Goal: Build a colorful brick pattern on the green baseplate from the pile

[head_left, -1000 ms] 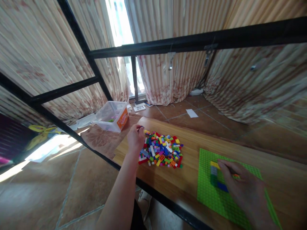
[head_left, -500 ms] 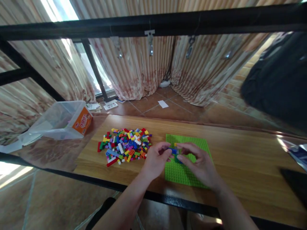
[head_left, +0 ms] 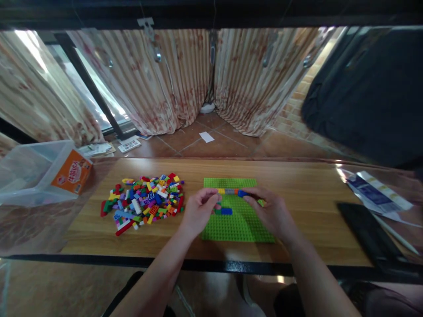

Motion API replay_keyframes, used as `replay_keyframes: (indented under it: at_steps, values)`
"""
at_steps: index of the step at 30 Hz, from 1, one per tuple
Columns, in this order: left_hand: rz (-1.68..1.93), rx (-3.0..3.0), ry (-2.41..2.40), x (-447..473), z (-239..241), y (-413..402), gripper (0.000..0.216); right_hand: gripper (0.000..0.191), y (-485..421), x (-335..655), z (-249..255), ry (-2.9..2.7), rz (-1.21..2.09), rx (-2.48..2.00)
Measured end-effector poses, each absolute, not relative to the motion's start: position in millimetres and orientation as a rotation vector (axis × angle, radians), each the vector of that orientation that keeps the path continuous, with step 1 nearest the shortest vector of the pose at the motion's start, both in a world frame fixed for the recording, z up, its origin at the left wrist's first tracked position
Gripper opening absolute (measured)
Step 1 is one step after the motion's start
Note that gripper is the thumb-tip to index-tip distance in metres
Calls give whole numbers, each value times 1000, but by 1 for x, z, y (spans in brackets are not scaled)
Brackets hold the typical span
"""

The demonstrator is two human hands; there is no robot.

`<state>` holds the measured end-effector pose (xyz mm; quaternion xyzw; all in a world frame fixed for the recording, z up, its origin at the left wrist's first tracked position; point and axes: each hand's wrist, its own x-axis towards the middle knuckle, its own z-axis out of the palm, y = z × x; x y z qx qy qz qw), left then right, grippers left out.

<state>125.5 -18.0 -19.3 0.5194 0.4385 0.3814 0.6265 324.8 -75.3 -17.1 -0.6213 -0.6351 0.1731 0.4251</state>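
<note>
A single head-worn camera looks forward and down from the near edge of the long wooden surface (head_left: 313, 198), close above it. It faces the far striped beige curtains (head_left: 185, 75); a black metal bar (head_left: 211, 11) crosses the top.

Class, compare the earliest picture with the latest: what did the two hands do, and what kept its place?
The left hand left the brick pile and joined the right hand over the green baseplate; together they now grip a multicoloured brick strip. Pile, baseplate and clear plastic box stayed put.
</note>
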Motion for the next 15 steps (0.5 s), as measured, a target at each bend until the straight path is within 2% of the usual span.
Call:
replay_keyframes:
  at_steps: [6,15]
  values:
    - [968,1270,1073,115,-18,-8,20,23,-78,336,-24,-1569,426,-1631]
    - [915,1415,1090,111,-30,-6,19,27,-68,337,-35,-1512,328,-1746]
